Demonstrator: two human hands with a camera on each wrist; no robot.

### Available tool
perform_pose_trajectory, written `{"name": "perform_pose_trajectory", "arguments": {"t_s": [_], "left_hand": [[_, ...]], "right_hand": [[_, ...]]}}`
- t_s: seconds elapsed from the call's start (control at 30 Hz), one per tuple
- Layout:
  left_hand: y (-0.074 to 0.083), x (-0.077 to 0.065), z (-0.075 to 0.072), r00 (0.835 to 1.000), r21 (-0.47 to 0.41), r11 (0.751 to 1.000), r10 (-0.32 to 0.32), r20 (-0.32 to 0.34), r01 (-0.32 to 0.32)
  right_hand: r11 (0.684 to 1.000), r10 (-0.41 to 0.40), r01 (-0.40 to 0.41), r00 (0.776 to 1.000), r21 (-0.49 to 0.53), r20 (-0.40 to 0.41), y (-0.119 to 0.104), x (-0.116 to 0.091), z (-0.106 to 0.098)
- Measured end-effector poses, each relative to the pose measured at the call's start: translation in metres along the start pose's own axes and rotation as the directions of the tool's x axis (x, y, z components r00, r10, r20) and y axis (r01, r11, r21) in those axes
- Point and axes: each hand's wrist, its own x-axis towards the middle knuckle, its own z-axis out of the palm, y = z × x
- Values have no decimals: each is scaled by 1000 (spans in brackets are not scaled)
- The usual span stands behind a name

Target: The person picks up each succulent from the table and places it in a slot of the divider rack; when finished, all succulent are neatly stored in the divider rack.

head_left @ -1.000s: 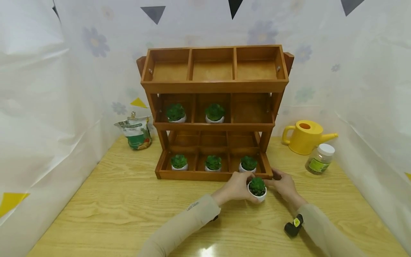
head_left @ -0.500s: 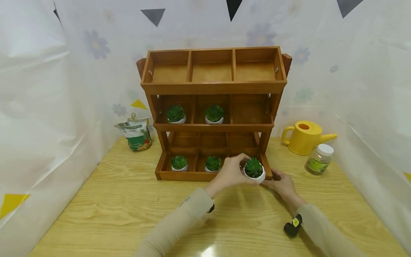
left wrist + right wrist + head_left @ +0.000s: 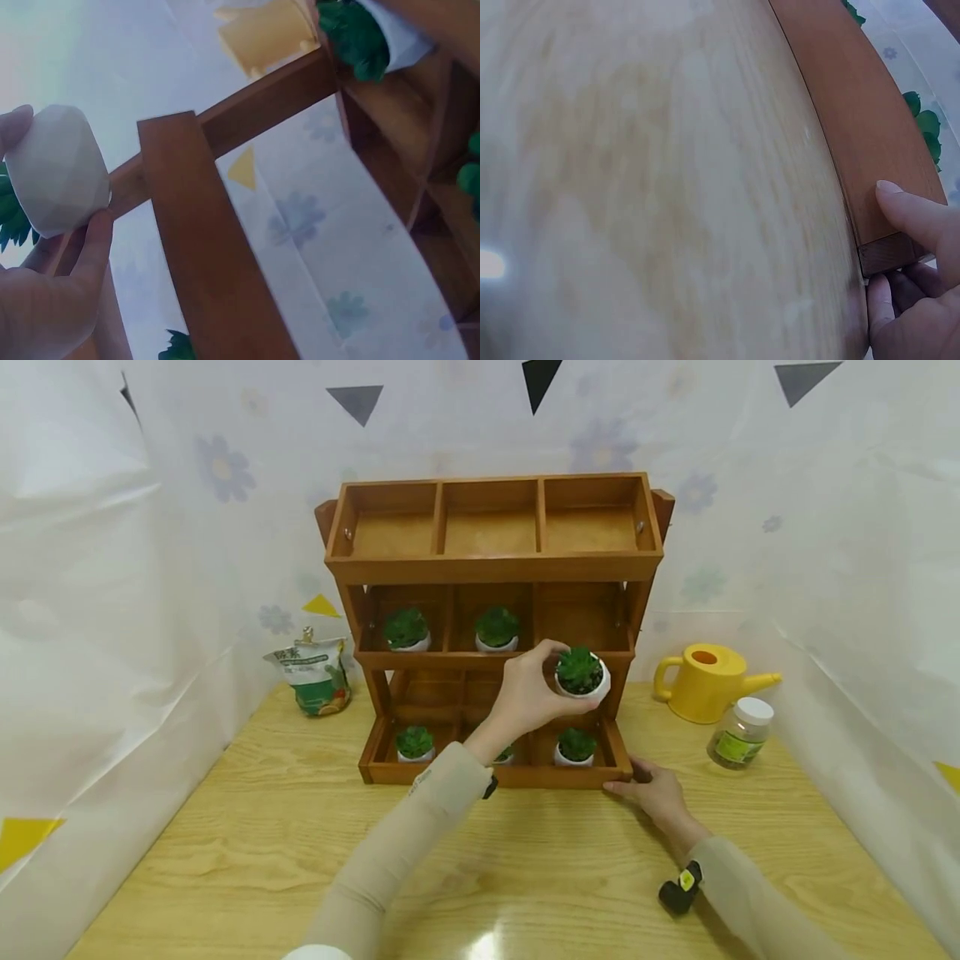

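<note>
My left hand [image 3: 522,695] grips a small potted succulent [image 3: 581,672] by its white pot, raised in front of the middle tier's right compartment. In the left wrist view the faceted pot [image 3: 60,169] sits between thumb and fingers, its leaves pointing away. The tiered wooden plant shelf [image 3: 495,568] has two potted succulents in its middle tier and three along the bottom tier; my left forearm partly covers the middle one there. At the shelf's lower right corner, my right hand [image 3: 656,795] holds on, thumb on the front board [image 3: 847,135] and fingers round the end.
To the right of the shelf stand a yellow watering can [image 3: 705,685] and a clear jar [image 3: 738,735] with a white lid. A green and white bag [image 3: 313,678] closed with a clip stands on the left. Everything rests on a wooden table [image 3: 270,843] before a patterned curtain.
My left hand has lifted the potted succulent from low in front of the bottom tier up and slightly left, to the middle tier's height. The right hand stays at the shelf corner.
</note>
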Motion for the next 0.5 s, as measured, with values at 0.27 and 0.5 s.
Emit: {"name": "perform_pose_trajectory", "arguments": {"t_s": [0.27,0.5], "left_hand": [[2,31,-3,995,29,1000,-3,-95,5],[2,50,5,983,26,999,-23,-180,28]], "right_hand": [[1000,1,-1,1000,9,10,2,-1,-2],[1000,-19,19,1000,20,1,2,-2,-1]]}}
